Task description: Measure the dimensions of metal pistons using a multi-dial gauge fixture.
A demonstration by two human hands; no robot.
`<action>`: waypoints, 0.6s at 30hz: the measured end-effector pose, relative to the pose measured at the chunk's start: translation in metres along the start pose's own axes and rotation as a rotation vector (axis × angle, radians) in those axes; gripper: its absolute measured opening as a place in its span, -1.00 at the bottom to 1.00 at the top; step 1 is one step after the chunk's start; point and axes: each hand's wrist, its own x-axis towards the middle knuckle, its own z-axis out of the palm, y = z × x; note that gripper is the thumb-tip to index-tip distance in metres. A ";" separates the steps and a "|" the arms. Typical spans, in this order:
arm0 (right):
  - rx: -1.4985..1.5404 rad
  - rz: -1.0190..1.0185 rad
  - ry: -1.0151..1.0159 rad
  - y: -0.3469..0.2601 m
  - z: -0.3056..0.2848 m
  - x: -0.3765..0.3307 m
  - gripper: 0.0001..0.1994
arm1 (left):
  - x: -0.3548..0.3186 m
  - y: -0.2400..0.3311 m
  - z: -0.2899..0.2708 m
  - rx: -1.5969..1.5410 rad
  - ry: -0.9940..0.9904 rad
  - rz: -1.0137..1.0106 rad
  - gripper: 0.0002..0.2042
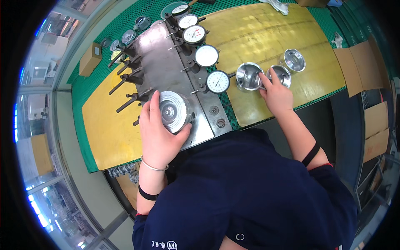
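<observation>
Over on the far left, a small brown cardboard box [90,58] sits on the green mesh mat [125,21], and a row of dark metal rods [125,81] juts out from the grey steel gauge fixture plate [160,62]. On that plate, the left hand [157,132] is wrapped around a ribbed, shiny round metal piston [174,111], thumb on one side, fingers curled over the other, palm pressed against it — a firm grasp, with the piston sitting at the near end of the plate. A thin silver bracelet [153,167] rings that wrist, with a black band further up the forearm.

Moving right, a line of white-faced round dial gauges [206,55] runs along the plate's right edge, five of them in view, the nearest one [218,81] just beside the next piston.

Now the right hand [276,95]: it's resting on the yellow-brown board [266,33], fingers reaching between two hollow silver pistons lying open side up. Its fingertips touch the left one [248,76] and the middle one [281,75]; whether it actually clasps either, I can't tell. A third hollow silver piston [294,60] stands apart, further right. At the far right, flattened brown cardboard [358,62] lies by the mat's edge.
</observation>
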 end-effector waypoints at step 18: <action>0.995 -0.601 -0.310 -0.119 -0.132 -0.015 -0.84 | -0.014 0.011 -0.035 -0.559 -0.186 0.475 -0.61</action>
